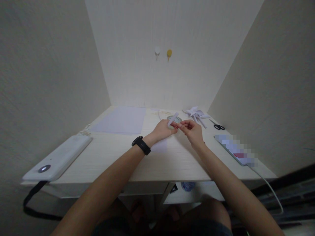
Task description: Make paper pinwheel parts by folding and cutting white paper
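My left hand (162, 129), with a black watch (141, 145) on its wrist, has its fingers closed on a narrow white paper strip (173, 119) that sticks up at an angle. My right hand (193, 131) meets it from the right, thumb and finger pinched together by the left fingertips. What exactly lies in that pinch is too small to make out. Just behind the fingers is a round tape roll (179, 120), partly covered; I cannot tell whether a hand touches it. A small sheet of paper (159, 146) lies beneath my left wrist.
White sheets (120, 120) lie at the back left. A folded paper piece (196, 113) and black scissors (218, 127) are at the back right. A phone (232, 149) with a cable lies right; a white device (60, 157) with a black strap stands left. Two hooks (169, 53) hang on the wall.
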Tool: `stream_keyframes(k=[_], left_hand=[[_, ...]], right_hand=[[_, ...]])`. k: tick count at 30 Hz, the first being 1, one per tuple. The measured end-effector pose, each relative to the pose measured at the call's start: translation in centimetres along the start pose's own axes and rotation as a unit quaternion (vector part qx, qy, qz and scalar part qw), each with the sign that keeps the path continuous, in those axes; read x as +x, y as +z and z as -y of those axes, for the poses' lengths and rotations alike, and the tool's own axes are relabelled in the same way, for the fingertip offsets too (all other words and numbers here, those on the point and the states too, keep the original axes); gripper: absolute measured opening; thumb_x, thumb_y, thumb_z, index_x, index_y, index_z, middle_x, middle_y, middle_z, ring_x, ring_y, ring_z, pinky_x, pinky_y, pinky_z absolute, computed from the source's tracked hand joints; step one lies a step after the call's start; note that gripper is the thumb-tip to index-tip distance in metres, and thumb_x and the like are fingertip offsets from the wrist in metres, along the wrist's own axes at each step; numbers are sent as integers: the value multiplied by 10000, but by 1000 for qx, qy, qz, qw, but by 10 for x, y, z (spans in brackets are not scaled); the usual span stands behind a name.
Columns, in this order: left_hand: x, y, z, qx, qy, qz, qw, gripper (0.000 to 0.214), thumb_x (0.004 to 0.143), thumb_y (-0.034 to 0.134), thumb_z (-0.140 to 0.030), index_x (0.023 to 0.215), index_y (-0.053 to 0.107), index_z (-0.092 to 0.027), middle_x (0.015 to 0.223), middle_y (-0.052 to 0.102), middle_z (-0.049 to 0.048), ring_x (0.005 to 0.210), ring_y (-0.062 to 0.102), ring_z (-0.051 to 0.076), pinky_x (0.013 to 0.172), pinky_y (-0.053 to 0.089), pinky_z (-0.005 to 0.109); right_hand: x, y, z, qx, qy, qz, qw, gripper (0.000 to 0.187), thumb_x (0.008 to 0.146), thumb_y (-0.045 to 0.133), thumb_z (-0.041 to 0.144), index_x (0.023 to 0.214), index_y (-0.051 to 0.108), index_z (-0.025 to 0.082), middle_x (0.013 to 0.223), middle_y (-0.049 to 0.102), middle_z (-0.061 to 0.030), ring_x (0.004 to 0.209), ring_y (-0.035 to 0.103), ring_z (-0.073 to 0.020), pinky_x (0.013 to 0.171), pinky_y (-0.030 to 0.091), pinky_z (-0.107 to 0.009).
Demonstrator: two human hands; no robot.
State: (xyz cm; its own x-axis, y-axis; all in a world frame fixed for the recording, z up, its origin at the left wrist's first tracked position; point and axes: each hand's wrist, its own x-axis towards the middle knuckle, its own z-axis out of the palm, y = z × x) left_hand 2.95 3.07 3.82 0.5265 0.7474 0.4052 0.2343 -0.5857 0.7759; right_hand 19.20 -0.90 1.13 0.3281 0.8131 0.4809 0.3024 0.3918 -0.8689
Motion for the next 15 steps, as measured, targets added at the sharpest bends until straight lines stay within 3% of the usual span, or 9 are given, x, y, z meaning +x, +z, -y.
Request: stream_keyframes(k=[3,7,12,15], left_hand=[[0,1,1,55,17,-11,998,153,740,682,-121,863,753,-176,908,758,39,889,686,204,846,519,330],[-2,1,1,104,28,-19,994,157,760,676,-157,892,755,-185,923,755,42,879,680,205,834,518,327],[-2,2,4,95,24,-36,995,129,780,684,-227,877,760,-188,936,764,43,865,682,199,803,516,307],[1,3,6,72,18,-33,997,157,791,677,-241,910,771,-199,926,767,35,852,686,191,795,511,294]], right_hand=[[-2,1,1,-9,24,0,1000,403,634,791,532,795,684,179,650,662,-25,555,530,-150,493,389,-264],[-3,0,3,-14,7,17,1000,402,653,764,567,747,705,180,614,639,-22,549,529,-157,483,395,-272],[-4,-1,3,26,16,20,999,376,657,762,544,753,714,183,583,611,0,507,480,-135,463,391,-268],[-5,-2,2,14,-7,-8,1000,352,674,755,526,745,712,184,603,618,-5,537,504,-144,484,411,-274]])
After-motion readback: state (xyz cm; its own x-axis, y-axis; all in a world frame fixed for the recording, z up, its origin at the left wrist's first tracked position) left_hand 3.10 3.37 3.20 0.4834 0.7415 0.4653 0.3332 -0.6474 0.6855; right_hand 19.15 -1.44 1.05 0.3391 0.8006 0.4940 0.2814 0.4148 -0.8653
